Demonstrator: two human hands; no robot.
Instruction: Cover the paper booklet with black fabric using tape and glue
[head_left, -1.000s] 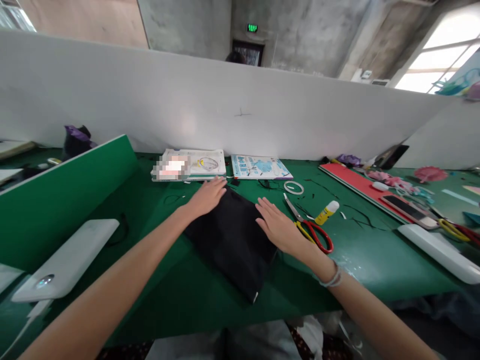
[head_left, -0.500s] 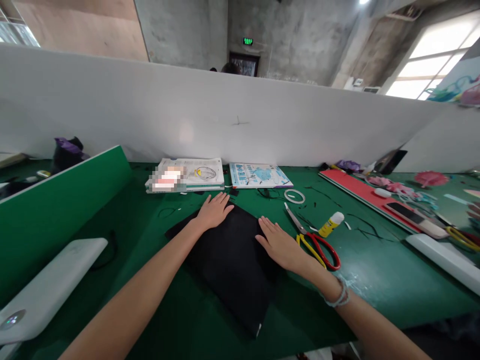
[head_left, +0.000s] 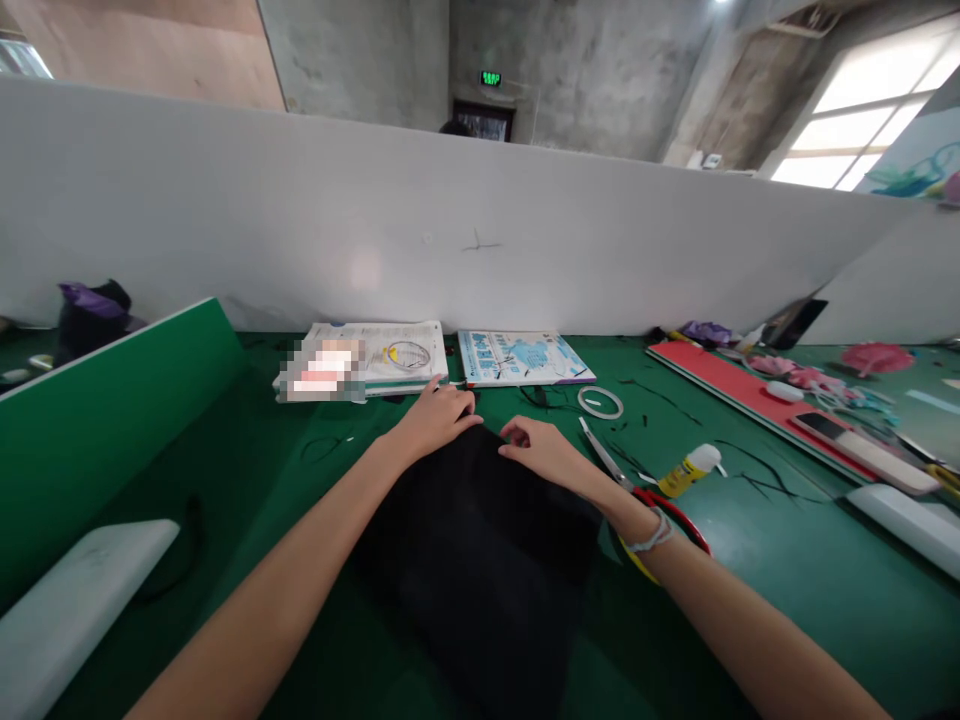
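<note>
A black sheet [head_left: 480,560], matte and dark like cloth or thick paper, lies on the green tabletop with its near end toward me. My left hand [head_left: 439,418] is closed at its far corner, thumb and fingers pinching the edge there. Just to the right, my right hand [head_left: 541,452] hovers at the far right edge, fingers curled and thumb apart from the index finger. Whether its fingertips touch the sheet is hard to see. Scissors [head_left: 604,455] with red and yellow handles lie partly under my right forearm.
A glue stick [head_left: 690,470] and a tape ring [head_left: 600,402] lie to the right. Behind are an open book [head_left: 397,355] and a blue-white booklet [head_left: 525,357]. A red board [head_left: 735,395] carries a phone [head_left: 821,430]. A green panel [head_left: 112,430] and white device [head_left: 82,600] are left.
Both hands lay flat on the sheet before. The left has closed on its far corner, and the right has curled its fingers and moved toward that corner. The sheet has shifted nearer me.
</note>
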